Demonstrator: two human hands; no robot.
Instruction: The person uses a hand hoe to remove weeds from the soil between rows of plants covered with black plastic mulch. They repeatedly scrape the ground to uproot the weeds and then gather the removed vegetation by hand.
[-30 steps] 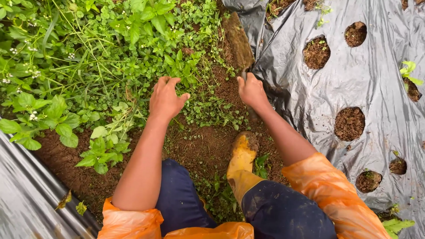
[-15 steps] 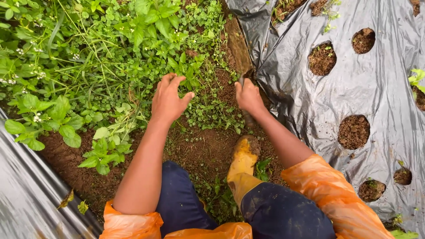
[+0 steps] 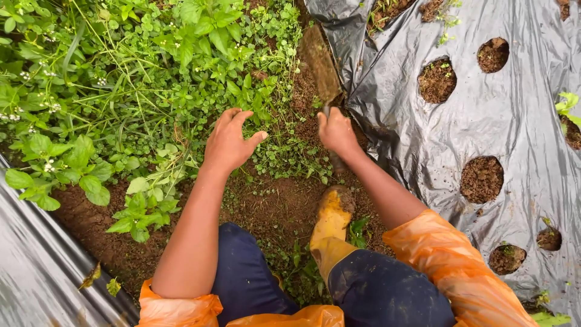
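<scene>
My right hand (image 3: pixel 336 133) grips the handle of a soil-caked blade tool (image 3: pixel 319 63) that points away from me along the edge of the black plastic sheet (image 3: pixel 423 121). My left hand (image 3: pixel 229 144) hovers with fingers spread over low green weeds (image 3: pixel 151 91), holding nothing. Both arms wear rolled-up orange sleeves. My muddy yellow boot (image 3: pixel 331 218) stands on the brown soil path (image 3: pixel 272 200) just behind the right hand.
Black plastic mulch covers the bed on the right, with several round planting holes (image 3: pixel 482 179) full of soil. A second strip of plastic (image 3: pixel 36 272) lies at the lower left. Dense weeds fill the upper left. A small seedling (image 3: pixel 567 103) grows at the right edge.
Both hands have shifted slightly; the left hand's fingers have spread wider over the weeds. The right hand keeps hold of the tool, which has moved a little farther away.
</scene>
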